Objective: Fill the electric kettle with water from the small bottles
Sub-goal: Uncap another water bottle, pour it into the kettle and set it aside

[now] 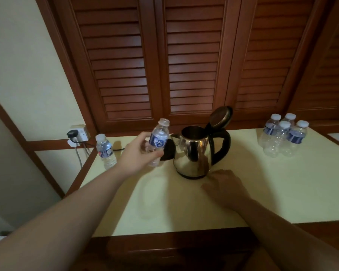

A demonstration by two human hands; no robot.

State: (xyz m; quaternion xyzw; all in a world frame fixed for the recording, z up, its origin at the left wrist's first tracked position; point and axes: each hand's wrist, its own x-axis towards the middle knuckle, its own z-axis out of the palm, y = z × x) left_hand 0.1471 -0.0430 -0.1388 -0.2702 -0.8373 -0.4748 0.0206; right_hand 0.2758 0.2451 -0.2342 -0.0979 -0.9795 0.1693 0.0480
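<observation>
An uncapped bottle (158,142) is gripped in the left hand (140,153), neck tilted right toward the open-lidded kettle (194,153) just beside it, while the right hand (226,187) is rested, fingers relaxed, near the kettle's base on the table (282,182).

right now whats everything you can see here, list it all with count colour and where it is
kettle: one, shiny steel with black handle, lid open, centre of the table
table: one, pale yellow top with wood edge
held bottle: one, clear with blue label, no cap, left of the kettle
lone bottle: one, clear, white cap, upright at the table's left edge
bottle group: four, clear, white caps, far right of the table
wall socket: one, white, black plug in it, on the wall at left
louvred doors: brown wood, behind the table
left hand: grips the held bottle
right hand: rests on the table by the kettle's base, blurred
</observation>
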